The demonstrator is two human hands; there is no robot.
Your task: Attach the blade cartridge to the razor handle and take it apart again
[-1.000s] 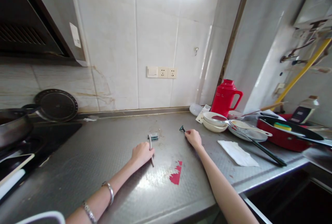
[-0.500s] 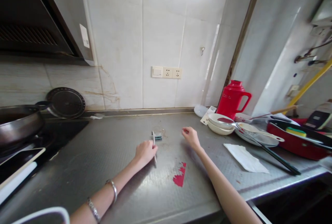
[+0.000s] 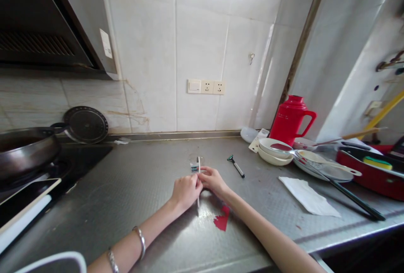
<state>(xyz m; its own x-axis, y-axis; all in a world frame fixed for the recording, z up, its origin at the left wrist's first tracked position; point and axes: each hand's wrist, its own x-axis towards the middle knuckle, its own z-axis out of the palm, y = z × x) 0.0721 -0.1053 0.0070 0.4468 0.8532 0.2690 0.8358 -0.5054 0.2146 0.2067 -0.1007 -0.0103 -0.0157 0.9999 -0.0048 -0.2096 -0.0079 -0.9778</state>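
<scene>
My left hand (image 3: pixel 187 189) is closed round a thin white card-backed package (image 3: pixel 198 205), seen almost edge-on and upright above the counter. From the far end of the package a clear plastic bulge with teal pieces (image 3: pixel 194 167) shows on its left side. My right hand (image 3: pixel 214 180) meets my left at the package, its fingertips pinched on the card's edge; exactly what they grip is partly hidden. To the right of my hands a razor (image 3: pixel 236 167) with a teal head and pale handle lies on the counter. Nearer me is a torn red piece (image 3: pixel 222 219).
The metal counter (image 3: pixel 142 231) has a stove with a pan (image 3: pixel 28 148) at left. At right are stacked bowls (image 3: pixel 275 158), a red thermos (image 3: pixel 290 121), a red pan (image 3: pixel 369 174) and a white paper sheet (image 3: pixel 307 197). A white curved tube (image 3: pixel 59 256) crosses the lower left.
My right hand has moved left from the counter to the package in my left hand. The razor now shows where my right hand was. The view has shifted slightly.
</scene>
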